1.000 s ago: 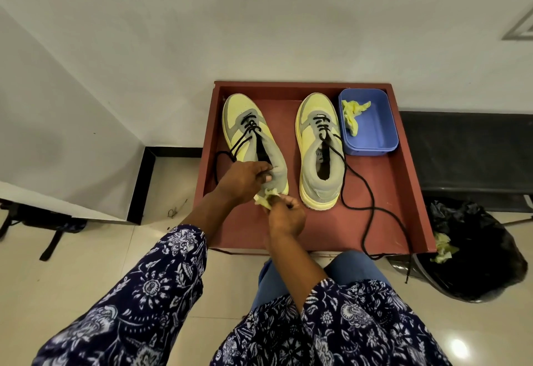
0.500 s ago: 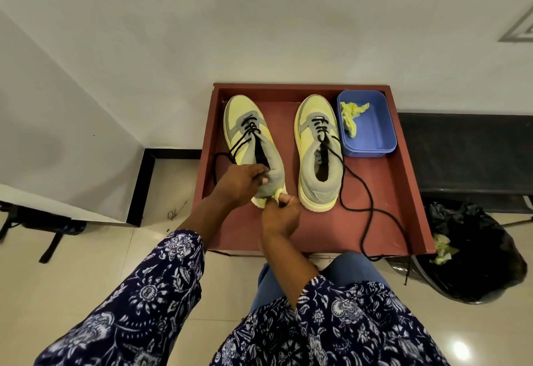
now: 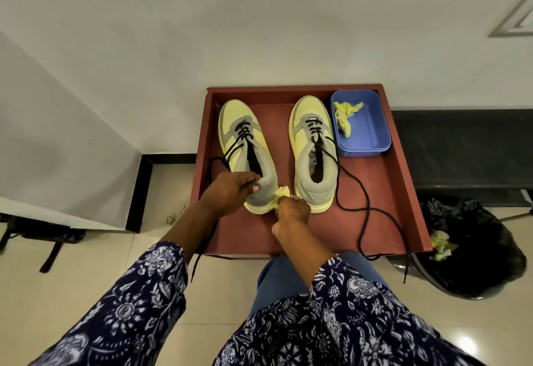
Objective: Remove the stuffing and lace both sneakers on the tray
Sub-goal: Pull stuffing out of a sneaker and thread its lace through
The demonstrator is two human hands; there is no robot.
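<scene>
2 hands (image 3: 230, 192) at left sneaker (image 3: 245, 146) heel, stuffing (image 3: 281, 194) half hidden

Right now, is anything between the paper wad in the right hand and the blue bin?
Yes. The right sneaker stands between the wad, held by the right hand, and the blue bin; lifting over clears it.

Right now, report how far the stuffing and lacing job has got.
Done: one yellow wad lies in the blue tub, and the right sneaker looks empty. In hand: left hand holds the left sneaker at its heel while the right hand pinches a stuffing piece. Left: both black laces trail loose, only the lower eyelets threaded.
</scene>
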